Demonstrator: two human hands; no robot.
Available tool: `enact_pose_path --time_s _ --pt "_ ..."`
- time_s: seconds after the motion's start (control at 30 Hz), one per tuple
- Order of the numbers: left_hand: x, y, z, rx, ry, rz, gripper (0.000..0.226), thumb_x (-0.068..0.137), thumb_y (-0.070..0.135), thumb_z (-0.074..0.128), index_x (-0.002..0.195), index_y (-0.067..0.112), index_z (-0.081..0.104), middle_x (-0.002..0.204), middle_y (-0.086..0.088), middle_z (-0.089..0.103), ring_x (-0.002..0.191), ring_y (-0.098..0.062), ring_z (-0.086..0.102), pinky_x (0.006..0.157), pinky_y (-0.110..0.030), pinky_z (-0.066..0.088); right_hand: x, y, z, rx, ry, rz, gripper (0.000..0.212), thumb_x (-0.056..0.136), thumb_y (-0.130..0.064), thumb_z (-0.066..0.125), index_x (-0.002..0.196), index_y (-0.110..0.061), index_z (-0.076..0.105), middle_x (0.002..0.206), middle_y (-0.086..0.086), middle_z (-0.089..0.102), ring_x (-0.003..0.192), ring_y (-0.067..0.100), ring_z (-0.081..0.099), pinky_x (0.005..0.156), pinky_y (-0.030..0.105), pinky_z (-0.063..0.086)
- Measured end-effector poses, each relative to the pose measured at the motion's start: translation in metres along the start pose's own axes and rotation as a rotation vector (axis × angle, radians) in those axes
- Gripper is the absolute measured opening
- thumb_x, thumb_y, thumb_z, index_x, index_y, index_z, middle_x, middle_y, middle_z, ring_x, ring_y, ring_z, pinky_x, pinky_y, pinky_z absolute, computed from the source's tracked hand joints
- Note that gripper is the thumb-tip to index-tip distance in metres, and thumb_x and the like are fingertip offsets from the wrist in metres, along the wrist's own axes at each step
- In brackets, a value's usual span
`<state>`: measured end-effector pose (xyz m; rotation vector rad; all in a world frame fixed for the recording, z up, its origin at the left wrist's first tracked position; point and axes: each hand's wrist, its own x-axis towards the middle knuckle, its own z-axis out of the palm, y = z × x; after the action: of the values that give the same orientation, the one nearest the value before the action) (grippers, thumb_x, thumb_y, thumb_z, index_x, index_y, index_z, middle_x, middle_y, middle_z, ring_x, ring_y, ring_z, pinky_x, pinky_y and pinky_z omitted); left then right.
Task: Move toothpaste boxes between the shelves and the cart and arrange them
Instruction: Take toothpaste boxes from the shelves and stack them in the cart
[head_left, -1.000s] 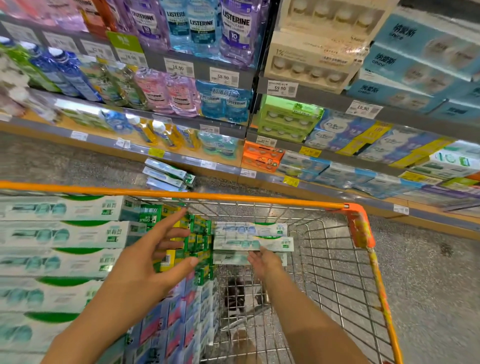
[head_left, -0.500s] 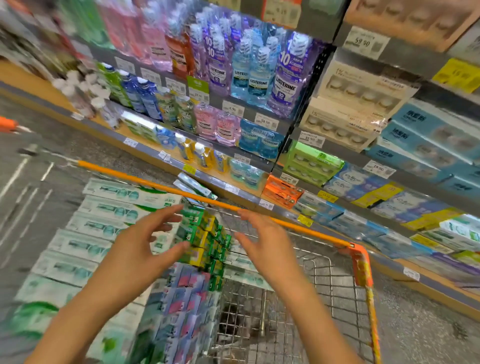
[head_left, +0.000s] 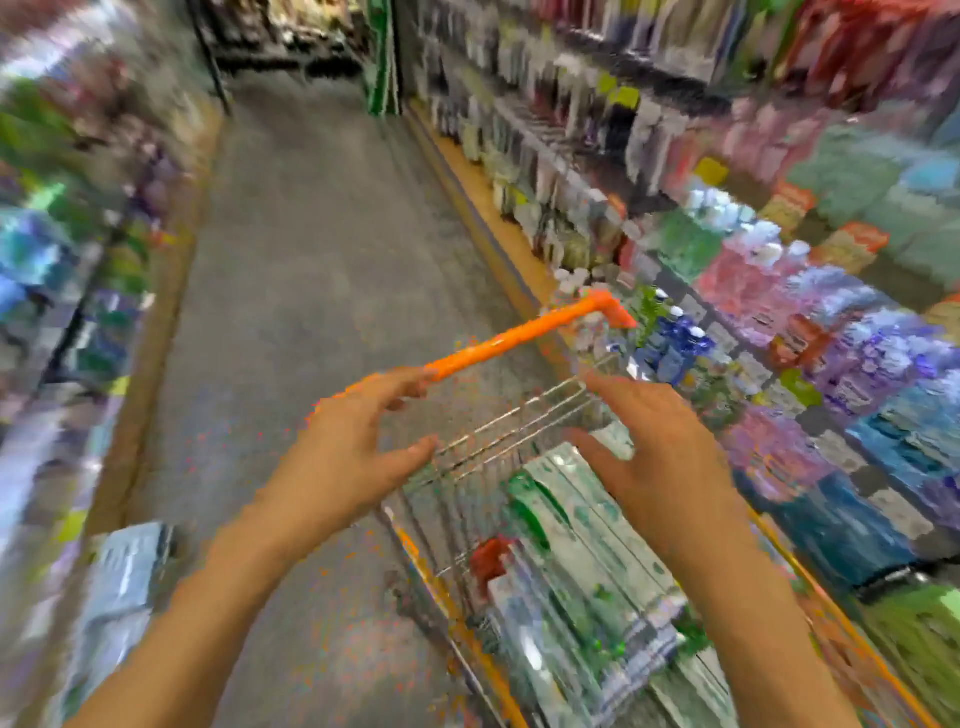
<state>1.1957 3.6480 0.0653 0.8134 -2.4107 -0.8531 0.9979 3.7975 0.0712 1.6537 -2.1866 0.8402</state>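
Note:
The view is heavily blurred by motion. A wire cart (head_left: 519, 332) with an orange rim stands in the aisle, below and to the right. White-and-green toothpaste boxes (head_left: 576, 525) lie stacked inside it. My left hand (head_left: 353, 457) hovers over the cart's left edge, fingers spread, holding nothing. My right hand (head_left: 660, 447) hovers above the boxes, fingers spread and empty as well. Neither hand touches a box.
Shelves (head_left: 779, 270) full of bottles and boxes run along the right side of the aisle. More stocked shelves (head_left: 57, 270) line the left. Grey floor (head_left: 322, 249) stretches ahead between them. A pale pack (head_left: 130, 577) sits low at the left.
My head has swung left, so the aisle now runs ahead and the cart sits to the right. Both hands stay raised, open and empty over the cart.

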Motion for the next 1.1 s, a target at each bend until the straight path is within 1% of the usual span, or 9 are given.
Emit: enact_pose_path --time_s 0.1,0.23,0.33,0.43,0.63,0.8,0.9,0.97,1.1 --pt "-0.060 -0.045 -0.073 0.014 0.122 -0.138 0.064 0.062 0.056 0.050 0.121 0.032 0.051 0.103 0.015 0.059 0.091 0.007 0.050 0.077 0.007 0.030 0.025 -0.088 0.038 0.128 -0.013 -0.179 0.045 0.070 -0.024 0.068 0.111 -0.003 0.065 0.097 0.015 0.068 0.087 0.031 0.062 0.078 0.031 0.039" --pt "-0.148 -0.093 -0.154 0.045 0.306 -0.318 0.062 0.067 0.056 0.058 0.122 0.030 0.055 0.098 0.024 0.057 0.088 0.011 0.054 0.077 0.003 0.034 0.043 -0.205 0.083 0.262 -0.057 -0.354 0.046 0.072 -0.024 0.067 0.114 -0.005 0.065 0.100 0.013 0.069 0.088 0.032 0.064 0.078 0.031 0.039" --pt "-0.212 -0.119 -0.199 0.040 0.417 -0.512 0.050 0.081 0.031 0.072 0.127 0.030 0.053 0.108 0.015 0.060 0.098 -0.001 0.056 0.082 -0.011 0.039 0.048 -0.284 0.115 0.330 -0.127 -0.492 0.048 0.074 -0.028 0.066 0.117 -0.007 0.064 0.104 0.009 0.069 0.093 0.031 0.064 0.081 0.027 0.040" --pt "-0.271 -0.142 -0.229 0.054 0.563 -0.663 0.049 0.081 0.022 0.072 0.127 0.027 0.055 0.112 0.009 0.062 0.101 -0.008 0.057 0.087 -0.022 0.041 0.049 -0.354 0.147 0.433 -0.197 -0.640 0.047 0.075 -0.027 0.066 0.117 -0.007 0.063 0.105 0.008 0.068 0.095 0.030 0.063 0.082 0.026 0.038" --pt "-0.369 -0.185 -0.262 0.052 0.777 -0.962 0.041 0.084 0.029 0.068 0.114 0.047 0.046 0.108 0.019 0.057 0.101 -0.004 0.053 0.091 -0.023 0.041 0.049 -0.487 0.224 0.596 -0.382 -0.949 0.049 0.075 -0.030 0.064 0.119 -0.008 0.063 0.103 0.009 0.068 0.094 0.031 0.063 0.081 0.031 0.049" --pt "-0.418 -0.224 -0.280 0.091 0.924 -1.214 0.044 0.084 0.027 0.068 0.124 0.035 0.051 0.111 0.012 0.059 0.102 -0.006 0.054 0.090 -0.025 0.042 0.037 -0.589 0.289 0.690 -0.562 -1.209 0.048 0.075 -0.029 0.065 0.116 -0.004 0.064 0.101 0.013 0.068 0.090 0.036 0.063 0.074 0.042 0.055" --pt "-0.430 -0.247 -0.285 0.050 0.990 -1.335 0.048 0.084 0.023 0.069 0.130 0.026 0.054 0.117 0.004 0.061 0.110 -0.012 0.057 0.095 -0.029 0.045 0.029 -0.632 0.323 0.726 -0.605 -1.365 0.047 0.078 -0.037 0.058 0.112 -0.006 0.065 0.096 0.011 0.070 0.084 0.033 0.065 0.071 0.037 0.054" --pt "-0.439 -0.267 -0.280 0.039 1.026 -1.398 0.049 0.083 0.022 0.070 0.130 0.023 0.054 0.116 0.003 0.062 0.109 -0.014 0.058 0.094 -0.029 0.045 0.023 -0.659 0.346 0.747 -0.636 -1.460 0.046 0.075 -0.033 0.061 0.110 -0.004 0.066 0.093 0.012 0.070 0.081 0.035 0.066 0.066 0.040 0.055" --pt "-0.461 -0.303 -0.257 0.001 0.999 -1.492 0.052 0.080 0.038 0.068 0.129 0.026 0.054 0.108 0.011 0.060 0.104 -0.013 0.059 0.086 -0.030 0.046 0.001 -0.693 0.389 0.731 -0.774 -1.567 0.045 0.071 -0.028 0.065 0.110 -0.005 0.066 0.093 0.012 0.069 0.083 0.036 0.065 0.067 0.042 0.054"
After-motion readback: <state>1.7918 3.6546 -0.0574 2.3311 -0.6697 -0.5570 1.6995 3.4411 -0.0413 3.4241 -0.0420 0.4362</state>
